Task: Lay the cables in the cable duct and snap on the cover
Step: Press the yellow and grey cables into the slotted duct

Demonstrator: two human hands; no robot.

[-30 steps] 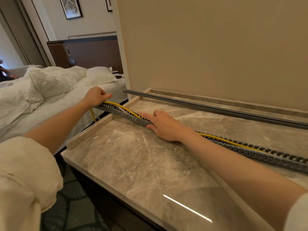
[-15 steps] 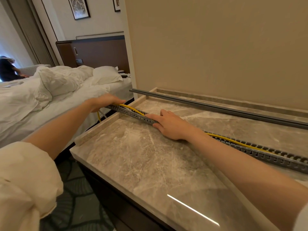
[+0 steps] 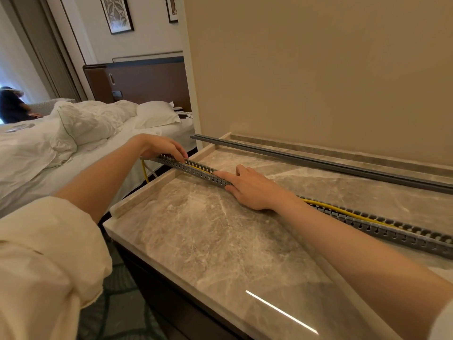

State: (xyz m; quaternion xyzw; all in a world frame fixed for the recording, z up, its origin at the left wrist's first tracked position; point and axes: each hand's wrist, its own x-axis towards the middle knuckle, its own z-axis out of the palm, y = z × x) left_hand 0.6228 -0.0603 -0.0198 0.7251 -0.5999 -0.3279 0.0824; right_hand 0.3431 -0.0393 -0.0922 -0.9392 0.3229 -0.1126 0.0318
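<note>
Left hand (image 3: 160, 146) fingers (image 3: 180, 155) now uncurled atop duct (image 3: 196, 169) end.

I see both my arms reaching out away from me, bare below pale rolled sleeves. My left hand (image 3: 161, 147) is the farther one, out at the far left, palm down, its fingers bent downward with the tips pressing at the end of the cable duct (image 3: 196, 169). My right hand (image 3: 252, 190) lies flat just nearer and to the right, fingers straight and together, resting along the duct.
</note>
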